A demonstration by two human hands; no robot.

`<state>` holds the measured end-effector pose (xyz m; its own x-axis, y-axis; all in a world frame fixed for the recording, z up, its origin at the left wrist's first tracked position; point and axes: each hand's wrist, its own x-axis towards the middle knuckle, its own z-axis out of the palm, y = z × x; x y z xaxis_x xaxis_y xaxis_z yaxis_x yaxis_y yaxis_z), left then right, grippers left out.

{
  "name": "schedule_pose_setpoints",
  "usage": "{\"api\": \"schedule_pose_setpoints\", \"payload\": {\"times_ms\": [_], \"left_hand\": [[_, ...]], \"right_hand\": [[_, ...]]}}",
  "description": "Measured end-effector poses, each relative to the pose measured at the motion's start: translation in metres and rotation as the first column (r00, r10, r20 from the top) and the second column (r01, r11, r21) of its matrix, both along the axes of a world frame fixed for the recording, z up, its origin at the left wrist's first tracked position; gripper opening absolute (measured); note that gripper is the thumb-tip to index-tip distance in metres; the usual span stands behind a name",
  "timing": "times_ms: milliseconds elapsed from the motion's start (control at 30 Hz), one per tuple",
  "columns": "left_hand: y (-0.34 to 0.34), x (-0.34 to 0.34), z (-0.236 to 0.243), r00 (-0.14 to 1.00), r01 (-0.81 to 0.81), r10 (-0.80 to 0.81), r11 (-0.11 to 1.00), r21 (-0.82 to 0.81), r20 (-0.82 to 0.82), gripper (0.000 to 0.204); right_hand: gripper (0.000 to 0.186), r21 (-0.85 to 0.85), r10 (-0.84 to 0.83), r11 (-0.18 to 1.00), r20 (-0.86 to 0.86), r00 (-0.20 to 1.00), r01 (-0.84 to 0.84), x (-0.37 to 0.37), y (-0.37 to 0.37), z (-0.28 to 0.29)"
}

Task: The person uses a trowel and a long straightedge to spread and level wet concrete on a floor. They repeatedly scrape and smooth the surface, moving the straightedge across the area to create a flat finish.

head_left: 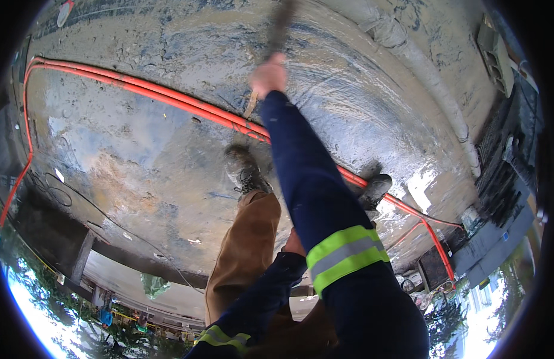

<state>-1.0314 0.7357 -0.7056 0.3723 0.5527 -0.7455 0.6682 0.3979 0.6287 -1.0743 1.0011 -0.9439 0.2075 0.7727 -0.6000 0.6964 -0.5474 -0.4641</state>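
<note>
Pipes (148,91) in orange curve from left across a wet floor (169,179); beyond them, an outstretched right hand (269,76) grips a blurred dark tool (281,30); left hand (294,243), mostly hidden, grip impossible to tell, beside the right sleeve (310,158); gray pipe (429,84) at right

Gripping a long, dark, motion-blurred tool (281,27) in the bare right hand (269,76), beyond 2 round orange-red pipes (169,102). Reaching over those pipes in a navy sleeve (301,155) with a lime-and-silver band (347,254). Holding the left hand (293,243) on their near side, mostly hidden behind that sleeve. Wearing brown trousers (244,239), with a muddy dark left boot (244,169) just short of the pipes and a dark right boot (375,190) overlapping them. Standing on wet, smeared grey ground (342,90), with a thick grey tube (432,78) beyond the pipes and a thin black cable (118,224) on their near side.
</note>
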Motion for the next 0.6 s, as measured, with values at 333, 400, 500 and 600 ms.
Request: {"api": "schedule_pose_setpoints", "payload": {"times_ms": [333, 400, 500, 600], "left_hand": [[-0.052, 0.013, -0.029, 0.885, -0.422, 0.418, 0.906, -0.030, 0.205, 0.024], [-0.045, 0.019, -0.018, 0.991, 0.018, -0.010, 0.998, -0.058, 0.133, 0.027], [-0.047, 0.021, -0.007, 0.992, 0.018, 0.013, 0.971, -0.240, 0.128, 0.026], [-0.052, 0.026, -0.008, 0.971, -0.156, 0.188, 0.966, -0.204, 0.146, 0.025]], "right_hand": [[0.046, 0.032, -0.025, 0.999, -0.200, 0.979, 0.032, 0.006, -0.081, 0.092], [0.040, 0.064, -0.431, 0.896, -0.100, 0.897, 0.439, 0.069, -0.121, 0.054], [0.039, 0.110, -0.731, 0.683, 0.115, 0.673, 0.722, 0.149, -0.154, -0.013], [0.030, 0.116, -0.415, 0.910, 0.281, 0.865, 0.398, 0.071, -0.157, -0.039]]}}
